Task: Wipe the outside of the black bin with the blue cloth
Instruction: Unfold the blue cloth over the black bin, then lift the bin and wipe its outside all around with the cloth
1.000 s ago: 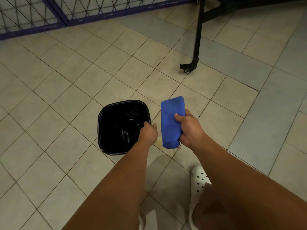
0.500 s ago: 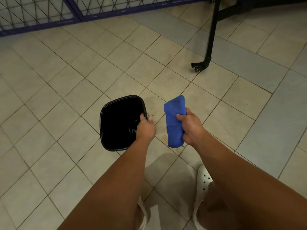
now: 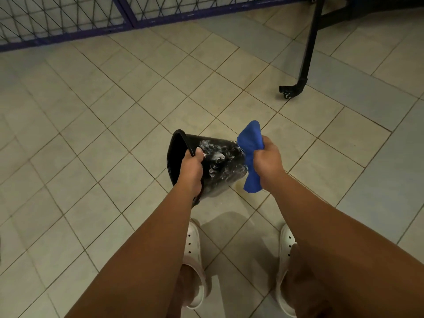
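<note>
The black bin (image 3: pixel 220 161) is tipped onto its side in front of the person's shins. Its long axis runs roughly left to right, with the open mouth facing the person's left and the closed base pointing right. It looks to be held up off the tiled floor (image 3: pixel 114 134) rather than resting on it, though the lower edge is partly hidden. The upturned side wall carries whitish smears and streaks along most of its length. Only a dark sliver of the inside shows at the mouth, so I cannot tell whether anything is in the bin. The left hand (image 3: pixel 191 171) grips the bin at the rim, thumb over the outside and fingers curled into the mouth, and steadies it. At the bin's base end, the right hand (image 3: pixel 268 159) is closed in a fist around the bunched blue cloth (image 3: pixel 250 143). The cloth touches the wall there, with folds sticking out above and below the fist. The wiping hand is thus at the far end from the holding hand, and the coming stroke likely travels along the axis from base toward rim. Below the bin are two white clogs (image 3: pixel 193 249). Well beyond its base end stands a black frame leg on a caster (image 3: pixel 305 65), and far behind the bin runs a purple mesh fence (image 3: pixel 68 19).
</note>
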`<action>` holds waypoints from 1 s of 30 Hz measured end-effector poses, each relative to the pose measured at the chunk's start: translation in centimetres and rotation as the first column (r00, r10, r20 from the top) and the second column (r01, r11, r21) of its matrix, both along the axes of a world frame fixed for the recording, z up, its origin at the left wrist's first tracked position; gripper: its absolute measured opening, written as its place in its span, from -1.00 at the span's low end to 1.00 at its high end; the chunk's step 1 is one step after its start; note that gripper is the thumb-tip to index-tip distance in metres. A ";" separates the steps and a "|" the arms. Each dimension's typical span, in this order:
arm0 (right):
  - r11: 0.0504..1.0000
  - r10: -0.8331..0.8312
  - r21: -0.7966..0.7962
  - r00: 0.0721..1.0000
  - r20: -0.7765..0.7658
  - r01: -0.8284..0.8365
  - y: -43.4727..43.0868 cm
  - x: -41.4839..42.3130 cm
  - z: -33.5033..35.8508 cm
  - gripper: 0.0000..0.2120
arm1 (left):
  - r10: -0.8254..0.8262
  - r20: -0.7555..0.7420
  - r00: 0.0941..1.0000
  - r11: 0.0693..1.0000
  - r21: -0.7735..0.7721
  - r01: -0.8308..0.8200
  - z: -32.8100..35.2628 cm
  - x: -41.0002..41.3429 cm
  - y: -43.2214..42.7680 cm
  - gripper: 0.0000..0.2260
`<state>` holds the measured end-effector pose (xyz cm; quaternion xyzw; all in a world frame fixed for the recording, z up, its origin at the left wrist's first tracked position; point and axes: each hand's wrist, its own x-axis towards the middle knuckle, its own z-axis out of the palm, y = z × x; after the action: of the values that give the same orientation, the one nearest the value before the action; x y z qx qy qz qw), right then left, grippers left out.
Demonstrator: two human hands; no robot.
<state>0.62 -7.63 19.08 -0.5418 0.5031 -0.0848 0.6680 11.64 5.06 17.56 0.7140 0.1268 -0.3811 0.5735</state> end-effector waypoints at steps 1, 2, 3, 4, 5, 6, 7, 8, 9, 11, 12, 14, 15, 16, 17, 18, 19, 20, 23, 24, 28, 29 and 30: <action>0.999 -0.013 -0.037 1.000 -0.018 0.013 -0.2 -0.1 0.3 -0.42 | 0.027 -0.012 1.000 0.999 -0.024 -0.027 0.4 0.1 0.4 -0.66; 0.998 -0.035 -0.060 0.999 -0.030 0.034 -0.5 -0.2 0.6 -0.42 | 0.049 -0.020 0.999 0.998 -0.043 -0.050 0.8 0.1 0.7 -0.68; 0.995 -0.066 -0.074 0.997 -0.037 0.063 -0.8 -0.4 0.9 -0.45 | 0.063 -0.026 0.998 0.997 -0.049 -0.064 1.3 0.2 1.2 -0.69; 0.992 -0.095 -0.081 0.995 -0.038 0.092 -1.1 -0.6 1.0 -0.50 | 0.074 -0.031 0.997 0.996 -0.043 -0.075 1.9 0.3 1.6 -0.70; 0.989 -0.125 -0.080 0.991 -0.038 0.122 -1.4 -0.8 1.1 -0.55 | 0.081 -0.029 0.996 0.996 -0.024 -0.082 2.4 0.3 2.0 -0.71; 0.986 -0.160 -0.062 0.986 -0.037 0.157 -1.6 -1.0 1.3 -0.57 | 0.083 -0.021 0.996 0.996 -0.004 -0.084 2.9 0.4 2.5 -0.70; 0.982 -0.186 -0.034 0.982 -0.034 0.185 -1.7 -1.2 1.4 -0.55 | 0.080 -0.017 0.997 0.997 0.007 -0.080 3.3 0.4 2.9 -0.70; 0.981 -0.195 -0.022 0.980 -0.035 0.194 -1.7 -1.4 1.5 -0.51 | 0.074 -0.021 0.997 0.997 0.010 -0.074 3.7 0.3 3.2 -0.68; 0.980 -0.195 -0.033 0.980 -0.036 0.194 -1.7 -1.6 1.8 -0.49 | 0.066 -0.028 0.997 0.998 0.010 -0.066 4.2 0.2 3.5 -0.66; 0.976 -0.212 -0.061 0.977 -0.038 0.210 -1.6 -1.8 2.4 -0.57 | 0.051 -0.036 0.998 0.998 0.026 -0.050 5.1 -0.1 3.8 -0.61; 0.971 -0.233 -0.062 0.972 -0.036 0.230 -1.5 -1.9 2.7 -0.67 | 0.046 -0.032 0.998 0.998 0.043 -0.045 5.5 -0.2 3.8 -0.59; 0.959 -0.283 -0.028 0.959 -0.016 0.282 -1.5 -1.8 3.5 -0.86 | 0.037 -0.009 0.999 0.996 0.077 -0.036 6.2 -0.4 3.6 -0.57; 0.954 -0.301 -0.012 0.954 -0.007 0.301 -1.6 -1.9 3.9 -0.87 | 0.030 0.006 1.000 0.996 0.086 -0.031 6.6 -0.5 3.5 -0.57; 0.950 -0.312 -0.009 0.950 -0.009 0.312 -1.8 -2.0 4.2 -0.84 | 0.018 0.023 1.000 0.996 0.088 -0.020 7.0 -0.5 3.4 -0.58; 0.946 -0.325 -0.025 0.946 -0.014 0.324 -2.1 -2.1 4.5 -0.83 | 0.003 0.039 0.999 0.996 0.085 -0.007 7.3 -0.5 3.3 -0.58; 0.944 -0.326 -0.062 0.945 -0.025 0.324 -2.3 -2.3 4.7 -0.84 | -0.014 0.051 0.999 0.997 0.079 0.009 7.5 -0.5 3.3 -0.59; 0.941 -0.322 -0.117 0.946 -0.036 0.316 -2.6 -2.5 4.8 -0.84 | -0.026 0.057 0.998 0.997 0.067 0.022 7.7 -0.4 3.4 -0.60; 0.936 -0.314 -0.180 0.949 -0.042 0.302 -2.8 -2.8 4.9 -0.84 | -0.034 0.054 0.998 0.998 0.053 0.031 7.9 -0.3 3.4 -0.62; 0.903 -0.268 -0.357 0.963 -0.038 0.237 -3.3 -3.4 5.1 -0.81 | -0.042 0.021 0.999 0.999 0.015 0.042 8.3 -0.2 3.4 -0.67; 0.894 -0.239 -0.399 0.970 -0.047 0.201 -3.4 -3.6 5.0 -0.81 | -0.045 0.011 0.999 0.999 0.007 0.045 8.5 -0.1 3.4 -0.68; 0.883 -0.084 -0.470 0.988 -0.131 0.013 -3.3 -4.4 4.3 -0.76 | -0.105 0.035 0.994 0.994 0.023 0.105 9.2 0.5 3.3 -0.69; 0.885 -0.043 -0.465 0.988 -0.149 -0.031 -3.2 -4.7 4.1 -0.75 | -0.122 0.049 0.991 0.992 0.032 0.120 9.3 0.7 3.3 -0.69; 0.891 -0.001 -0.448 0.988 -0.155 -0.070 -3.2 -4.9 3.8 -0.75 | -0.134 0.063 0.989 0.990 0.040 0.132 9.5 0.9 3.2 -0.69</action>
<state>-4.32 -10.81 22.92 -0.6959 0.5092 -0.1462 0.4849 12.50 8.29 27.01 0.7432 0.0670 -0.3924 0.5378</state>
